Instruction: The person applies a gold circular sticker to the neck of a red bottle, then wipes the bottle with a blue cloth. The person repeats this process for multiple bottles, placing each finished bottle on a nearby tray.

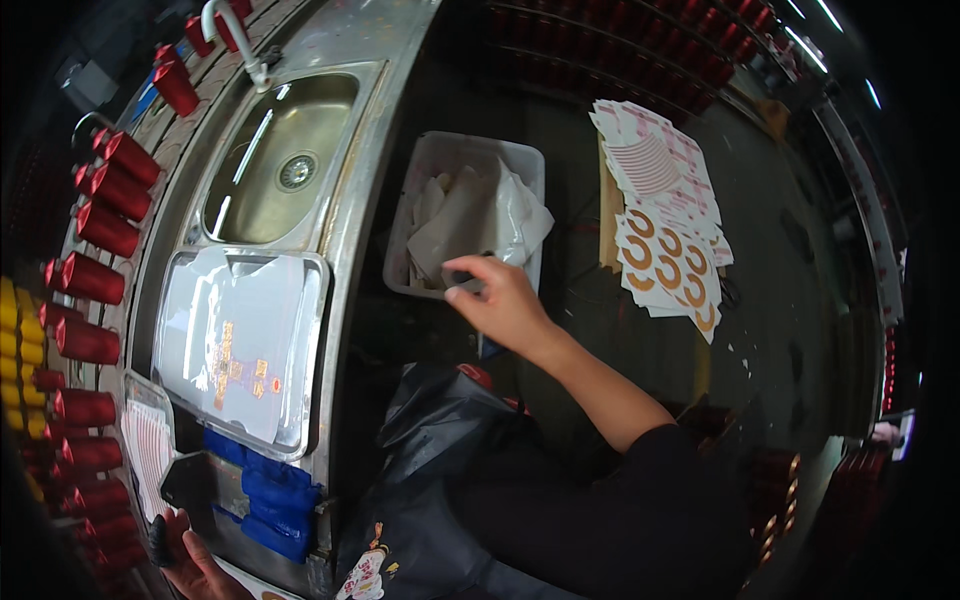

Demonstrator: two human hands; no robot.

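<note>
The right hand (pixel 505 305) is over the near edge of a white plastic bin (pixel 470 139). Its fingers are bent, with a dark gap by the thumb; I can't tell if they hold anything. Crumpled white sheets (pixel 455 220) are inside the bin, and some stick up over its side. The left hand (pixel 200 572) is low in the corner, with its thumb and fingers spread apart. One finger has a black cover (pixel 158 541). Just above that hand are red-striped sheets (pixel 148 440). A shiny metal tray (pixel 322 310) sits next to the sink (pixel 235 205), and a pale sheet with gold marks (pixel 200 325) lies in it. A blue cloth (pixel 275 505) is below the tray. Red bottles (pixel 105 230) stand along the left.
</note>
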